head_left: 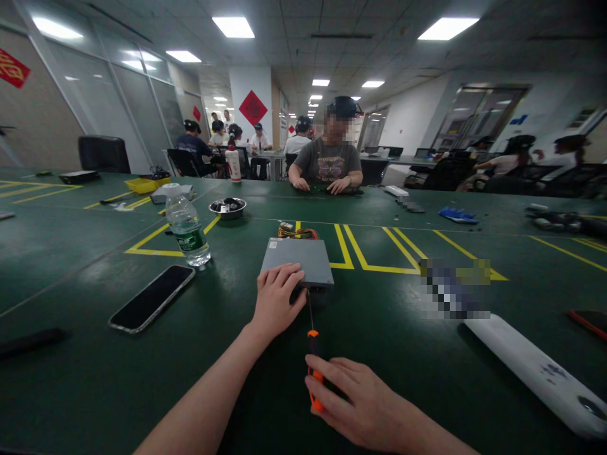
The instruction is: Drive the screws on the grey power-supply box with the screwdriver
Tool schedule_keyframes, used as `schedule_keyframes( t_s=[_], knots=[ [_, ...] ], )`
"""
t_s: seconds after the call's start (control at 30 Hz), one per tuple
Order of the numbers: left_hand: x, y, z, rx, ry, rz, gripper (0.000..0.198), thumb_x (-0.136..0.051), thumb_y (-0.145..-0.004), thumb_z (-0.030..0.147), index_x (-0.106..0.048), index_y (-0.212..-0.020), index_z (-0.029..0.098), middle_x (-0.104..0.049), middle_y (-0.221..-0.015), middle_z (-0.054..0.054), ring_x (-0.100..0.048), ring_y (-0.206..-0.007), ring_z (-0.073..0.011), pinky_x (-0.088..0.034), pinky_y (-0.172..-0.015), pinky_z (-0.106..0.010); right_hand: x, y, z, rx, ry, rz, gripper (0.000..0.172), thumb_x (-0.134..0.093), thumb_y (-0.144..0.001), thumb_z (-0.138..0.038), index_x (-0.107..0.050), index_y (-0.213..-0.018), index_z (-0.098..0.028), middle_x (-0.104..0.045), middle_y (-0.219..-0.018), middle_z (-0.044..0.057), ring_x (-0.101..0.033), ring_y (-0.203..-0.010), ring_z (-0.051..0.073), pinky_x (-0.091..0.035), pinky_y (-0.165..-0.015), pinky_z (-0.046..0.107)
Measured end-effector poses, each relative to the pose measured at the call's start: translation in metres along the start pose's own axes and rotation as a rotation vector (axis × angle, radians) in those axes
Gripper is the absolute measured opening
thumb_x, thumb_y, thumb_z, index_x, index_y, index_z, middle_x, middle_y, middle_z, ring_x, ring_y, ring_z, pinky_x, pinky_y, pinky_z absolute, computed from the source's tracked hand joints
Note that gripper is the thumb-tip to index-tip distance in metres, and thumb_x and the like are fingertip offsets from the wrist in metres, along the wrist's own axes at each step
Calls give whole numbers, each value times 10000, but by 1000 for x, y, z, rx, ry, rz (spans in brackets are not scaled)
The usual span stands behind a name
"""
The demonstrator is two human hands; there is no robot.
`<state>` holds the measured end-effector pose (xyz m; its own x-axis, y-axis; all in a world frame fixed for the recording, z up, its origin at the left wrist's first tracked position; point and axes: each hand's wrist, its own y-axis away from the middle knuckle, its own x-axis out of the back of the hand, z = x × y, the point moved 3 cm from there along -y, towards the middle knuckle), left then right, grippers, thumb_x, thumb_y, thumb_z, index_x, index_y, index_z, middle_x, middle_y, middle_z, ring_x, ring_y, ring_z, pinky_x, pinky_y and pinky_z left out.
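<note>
Grasping the screwdriver (313,341) in the right hand (355,393); laying the left hand (279,298), unclenched, over the metal box (313,258) on the table (393,335). Best to brace firmly and align the shaft (311,312) squarely before turning.

On my feed, ceiling panels (448,28) glare white and reflect in the glass partition (135,95), yet the green surface (393,373) looks dim, darkening towards me. I see the grey metal box (301,256) fairly clearly; the sides stretch, the background softens, and pixel blocks mask part of the person (327,165) opposite.
</note>
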<state>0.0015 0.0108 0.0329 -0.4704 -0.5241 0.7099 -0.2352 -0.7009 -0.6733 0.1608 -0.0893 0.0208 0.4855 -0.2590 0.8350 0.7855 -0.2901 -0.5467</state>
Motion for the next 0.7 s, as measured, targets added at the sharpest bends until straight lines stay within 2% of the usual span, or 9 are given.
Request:
schedule_keyframes(
  t_s=[0.13, 0.2, 0.27, 0.33, 0.4, 0.5, 0.57, 0.63, 0.7],
  knots=[
    [0, 0, 0, -1, 4, -5, 225, -537, -822, 277, -555, -1046, 258, -592, -1201, -15, -483, -1132, -221, -311, -922, -410, -5, 4, 1, 7, 23, 80, 120, -495, -885, -204, -566, -821, -132, -639, -1064, 170, -636, -721, 162, -518, -673, 281],
    [0, 0, 0, -1, 3, -6, 219, -533, -826, 280, -553, -1043, 258, -591, -1204, -14, -479, -1137, -222, -306, -923, -411, -5, 3, 2, -27, -4, 40, 173, -471, -913, -274, -569, -889, -134, -638, -1078, 152, -642, -786, 169, -520, -711, 282],
    [0, 0, 0, 1, 3, -7, 218, -533, -825, 280, -552, -1041, 260, -590, -1206, -11, -477, -1140, -221, -303, -923, -412, -4, 0, 2, -63, -32, -40, 265, -434, -929, -332, -553, -1049, -127, -620, -1122, 141, -639, -864, 184, -521, -745, 290],
    [0, 0, 0, 2, 6, -11, 221, -536, -823, 278, -551, -1043, 261, -589, -1208, -11, -477, -1139, -222, -303, -923, -414, -2, -3, 1, -66, -42, -115, 307, -427, -926, -328, -521, -1150, -141, -605, -1148, 135, -638, -878, 191, -523, -744, 299],
    [0, 0, 0, 4, 7, -15, 226, -535, -821, 276, -551, -1047, 262, -588, -1210, -16, -476, -1140, -226, -302, -924, -417, -1, -5, 1, -43, -23, -112, 271, -439, -916, -283, -536, -1133, -152, -614, -1126, 134, -644, -826, 185, -523, -722, 300],
    [1, 0, 0, 6, 5, -10, 228, -533, -820, 274, -550, -1046, 262, -589, -1210, -16, -476, -1142, -226, -302, -925, -417, -1, -2, 1, -2, 0, 15, 185, -465, -904, -249, -571, -994, -128, -632, -1081, 159, -642, -758, 173, -519, -700, 293],
    [1, 1, 0, 4, 4, -5, 228, -538, -815, 270, -552, -1043, 262, -591, -1206, -11, -477, -1141, -221, -304, -925, -413, -4, 2, 1, -1, -12, 48, 164, -489, -895, -261, -566, -933, -121, -628, -1091, 172, -641, -772, 171, -516, -715, 285],
    [0, 1, 0, 0, 4, -3, 229, -541, -813, 271, -553, -1042, 262, -591, -1205, -9, -478, -1141, -219, -306, -924, -411, -7, 3, 2, -37, -35, 6, 191, -511, -889, -300, -555, -941, -121, -619, -1116, 172, -641, -829, 177, -512, -749, 284],
    [0, 0, 0, -3, 2, -2, 231, -540, -814, 274, -554, -1044, 262, -591, -1205, -11, -478, -1142, -221, -308, -923, -412, -8, 2, 3, -74, -53, -85, 269, -527, -878, -341, -537, -1041, -127, -599, -1157, 161, -632, -905, 192, -510, -777, 296]
  ],
)
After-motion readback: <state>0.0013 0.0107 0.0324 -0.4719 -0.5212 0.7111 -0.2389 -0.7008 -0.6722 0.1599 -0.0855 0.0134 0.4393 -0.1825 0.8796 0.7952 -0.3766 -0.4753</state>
